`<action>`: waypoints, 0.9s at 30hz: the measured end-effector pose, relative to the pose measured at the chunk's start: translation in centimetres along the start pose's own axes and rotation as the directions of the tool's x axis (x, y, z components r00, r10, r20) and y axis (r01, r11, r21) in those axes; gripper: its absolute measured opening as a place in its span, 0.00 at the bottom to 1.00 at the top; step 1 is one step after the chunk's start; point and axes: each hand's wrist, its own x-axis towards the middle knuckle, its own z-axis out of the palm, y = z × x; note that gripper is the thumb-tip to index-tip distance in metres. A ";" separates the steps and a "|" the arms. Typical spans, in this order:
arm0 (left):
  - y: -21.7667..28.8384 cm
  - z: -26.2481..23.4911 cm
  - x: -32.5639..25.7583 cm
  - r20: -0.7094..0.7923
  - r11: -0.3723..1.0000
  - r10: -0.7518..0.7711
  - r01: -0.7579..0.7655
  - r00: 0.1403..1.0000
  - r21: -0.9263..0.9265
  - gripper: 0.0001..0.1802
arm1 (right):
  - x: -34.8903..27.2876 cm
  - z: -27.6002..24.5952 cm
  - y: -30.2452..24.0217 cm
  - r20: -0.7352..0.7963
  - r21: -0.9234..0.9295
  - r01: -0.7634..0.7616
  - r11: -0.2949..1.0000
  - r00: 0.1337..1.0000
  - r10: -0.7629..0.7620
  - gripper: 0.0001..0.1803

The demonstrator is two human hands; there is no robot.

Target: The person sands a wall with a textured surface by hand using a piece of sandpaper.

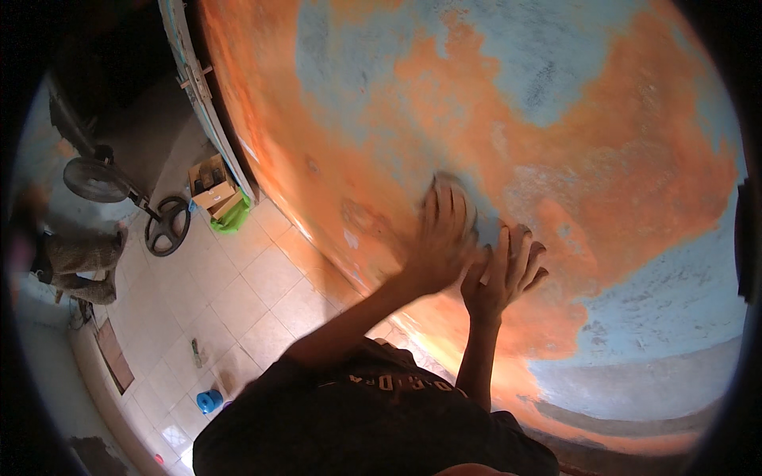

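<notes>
My left hand [444, 238] presses against a wall [381, 159] covered in patchy orange and light blue paint. Its fingers lie close together, bent over something thin and dark grey whose edge shows past the fingertips. Blur and the fingers hide what kind of thing it is. Just right of it, my right hand [502, 278] rests by the same wall, fingers apart, with nothing seen in it. Its thumb side almost meets the left hand. A patch of blue shows between the two hands.
At the left stands a fan [97, 180] with a ring-shaped base on the tiled floor [262, 278]. A cardboard box [211, 182] and a green bag [232, 216] lie beside a door frame [208, 103]. Lower left are a blue container [209, 401] and a cloth-draped seat [83, 258].
</notes>
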 end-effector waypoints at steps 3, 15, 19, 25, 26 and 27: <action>-1.8 -3.8 5.9 -0.033 0.979 0.103 -0.095 0.994 0.182 0.27 | -0.4 -1.1 1.0 0.003 0.053 0.028 0.998 1.000 -0.028 0.22; 3.6 -1.2 3.9 -0.090 1.000 0.025 -0.024 0.996 0.016 0.31 | 1.9 -6.6 4.0 -0.106 0.089 -0.023 0.996 0.994 0.032 0.21; 6.4 1.8 0.9 -0.131 0.996 -0.079 0.082 0.988 0.017 0.31 | 0.3 -5.9 5.1 -0.035 0.067 0.006 0.998 0.999 -0.004 0.23; 5.2 3.3 -1.2 -0.019 1.000 0.002 -0.002 1.000 0.004 0.33 | -0.8 -6.5 5.5 -0.020 0.083 -0.056 0.995 0.998 0.058 0.23; 4.9 2.0 0.7 -0.137 1.000 -0.026 0.024 0.990 -0.016 0.33 | -1.0 -6.6 5.8 -0.018 0.082 -0.055 0.995 0.998 0.056 0.23; 3.9 1.8 1.2 -0.142 1.000 -0.031 0.030 0.989 -0.010 0.33 | -1.1 -6.7 5.7 0.007 0.120 -0.015 0.993 1.000 0.014 0.22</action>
